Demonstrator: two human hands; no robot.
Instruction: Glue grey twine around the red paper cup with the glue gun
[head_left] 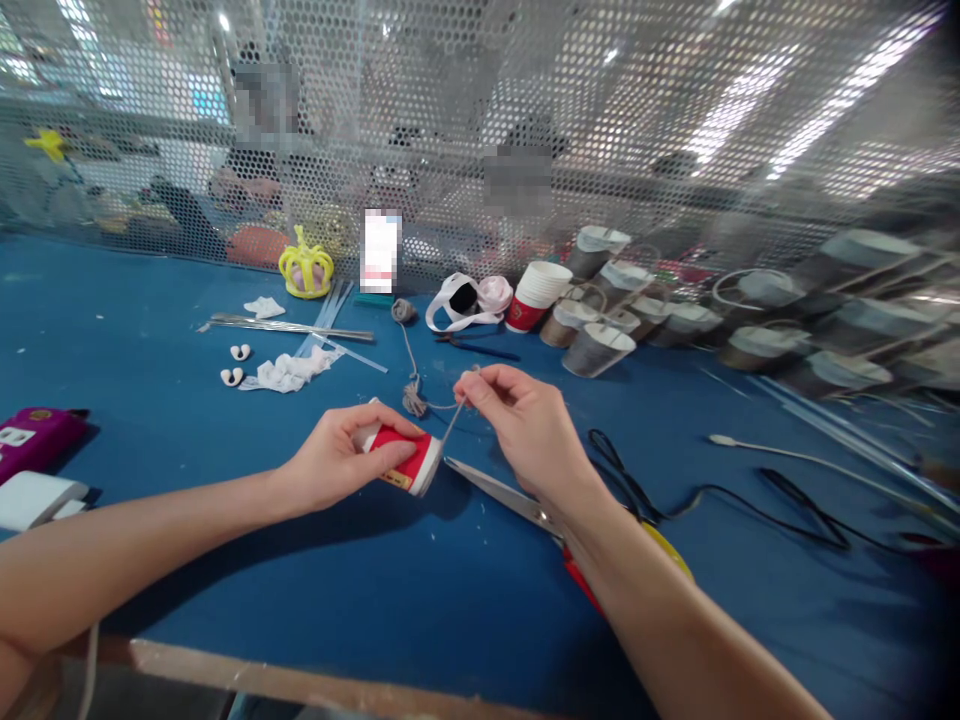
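Steady the paper cup [423, 464] gripped in left fingers [391, 453]; guide grey yarn [453, 425], pinched by right fingers [481, 393], evenly, clear of the scissors [501, 490].

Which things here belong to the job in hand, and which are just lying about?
Likely in use:
- red-and-white paper cup, in left hand
- gray yarn, pinched by right hand
- scissors, within reach

Probably lying about:
- purple device
- white plug
- yellow crown-shaped piece

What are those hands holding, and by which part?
The left hand holds a small red-and-white paper cup by its side. The right hand pinches a thin grey yarn strand where it stretches beyond the cup.
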